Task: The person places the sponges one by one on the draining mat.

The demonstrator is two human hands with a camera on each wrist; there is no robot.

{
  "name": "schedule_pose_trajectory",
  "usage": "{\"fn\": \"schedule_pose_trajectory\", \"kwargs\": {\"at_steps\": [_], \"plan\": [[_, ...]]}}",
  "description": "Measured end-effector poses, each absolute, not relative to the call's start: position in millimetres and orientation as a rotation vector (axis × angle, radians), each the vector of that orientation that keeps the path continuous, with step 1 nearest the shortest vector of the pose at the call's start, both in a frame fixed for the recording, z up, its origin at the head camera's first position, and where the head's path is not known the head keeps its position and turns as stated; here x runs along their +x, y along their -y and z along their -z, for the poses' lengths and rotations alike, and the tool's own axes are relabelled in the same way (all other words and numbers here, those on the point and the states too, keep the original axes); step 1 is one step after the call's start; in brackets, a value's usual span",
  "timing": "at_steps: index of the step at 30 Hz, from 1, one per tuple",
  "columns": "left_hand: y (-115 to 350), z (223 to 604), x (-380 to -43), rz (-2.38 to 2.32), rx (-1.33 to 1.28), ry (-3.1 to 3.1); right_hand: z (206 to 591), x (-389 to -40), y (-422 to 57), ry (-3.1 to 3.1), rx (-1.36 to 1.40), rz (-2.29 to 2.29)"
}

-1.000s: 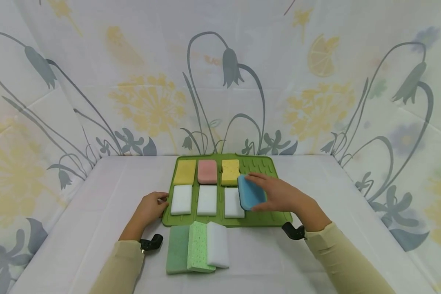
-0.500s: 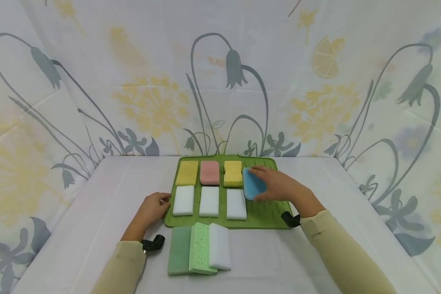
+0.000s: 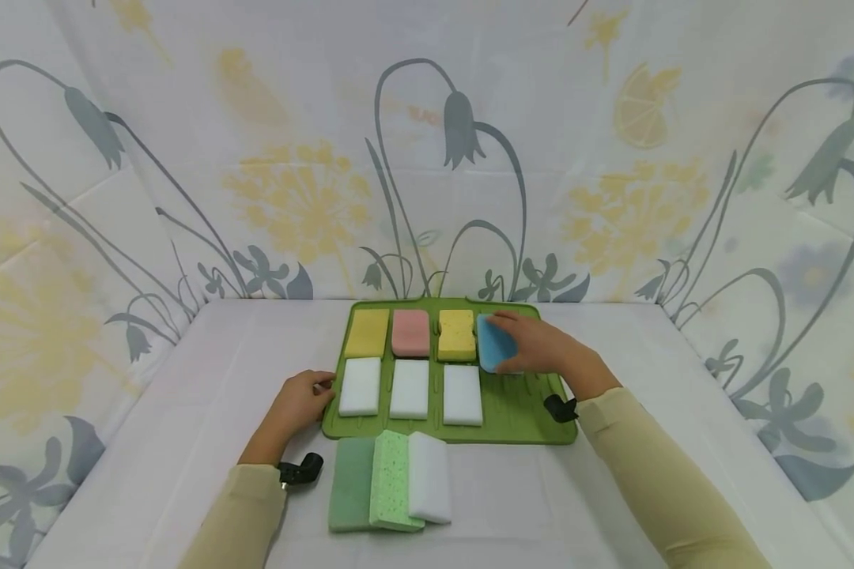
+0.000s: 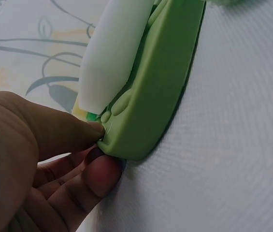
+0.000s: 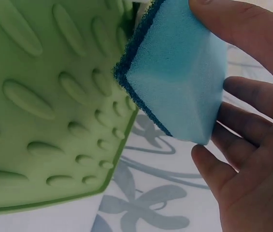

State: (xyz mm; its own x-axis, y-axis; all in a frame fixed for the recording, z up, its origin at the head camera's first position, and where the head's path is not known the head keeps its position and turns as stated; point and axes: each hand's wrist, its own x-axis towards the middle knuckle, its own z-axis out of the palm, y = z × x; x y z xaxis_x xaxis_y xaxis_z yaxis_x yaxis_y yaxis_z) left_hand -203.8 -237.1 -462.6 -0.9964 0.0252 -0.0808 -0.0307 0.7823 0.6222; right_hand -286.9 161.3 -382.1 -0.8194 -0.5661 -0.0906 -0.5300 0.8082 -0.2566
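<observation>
A blue sponge [image 3: 494, 345] with a dark blue scouring layer is held between the thumb and fingers of my right hand [image 3: 544, 352], at the back right of a green ribbed mat [image 3: 523, 411]. In the right wrist view, the sponge [image 5: 179, 67] is close to the mat's raised ribs; contact cannot be made out. My left hand [image 3: 302, 405] pinches the mat's left edge, thumb [image 4: 85, 133] on top and fingers below. The mat's back row has a yellow sponge [image 3: 367, 333], a pink one [image 3: 410, 333] and a notched yellow one [image 3: 457, 335].
White sponges [image 3: 360, 387] line the front row of the mat. Before it, on the white tablecloth [image 3: 541, 506], lie a dull green sponge [image 3: 351, 486], a speckled light green sponge [image 3: 391, 486] and a white sponge [image 3: 429, 478], overlapping. A patterned cloth [image 3: 313, 213] hangs behind.
My right hand has carried the blue sponge back and slightly right, from over the front right white sponge to beside the notched yellow one. My left hand keeps its place on the mat's edge.
</observation>
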Motion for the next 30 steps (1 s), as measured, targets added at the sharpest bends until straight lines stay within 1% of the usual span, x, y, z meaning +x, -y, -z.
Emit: {"fn": "schedule_pose_trajectory", "kwargs": {"at_steps": [15,30], "plan": [[238,465,-206,-0.979,-0.019,-2.905,399,-316,-163,-2.813,-0.879,0.352],[239,465,-205,-0.985,-0.004,-2.930,411,-339,-163,-2.773,-0.795,0.364]]}}
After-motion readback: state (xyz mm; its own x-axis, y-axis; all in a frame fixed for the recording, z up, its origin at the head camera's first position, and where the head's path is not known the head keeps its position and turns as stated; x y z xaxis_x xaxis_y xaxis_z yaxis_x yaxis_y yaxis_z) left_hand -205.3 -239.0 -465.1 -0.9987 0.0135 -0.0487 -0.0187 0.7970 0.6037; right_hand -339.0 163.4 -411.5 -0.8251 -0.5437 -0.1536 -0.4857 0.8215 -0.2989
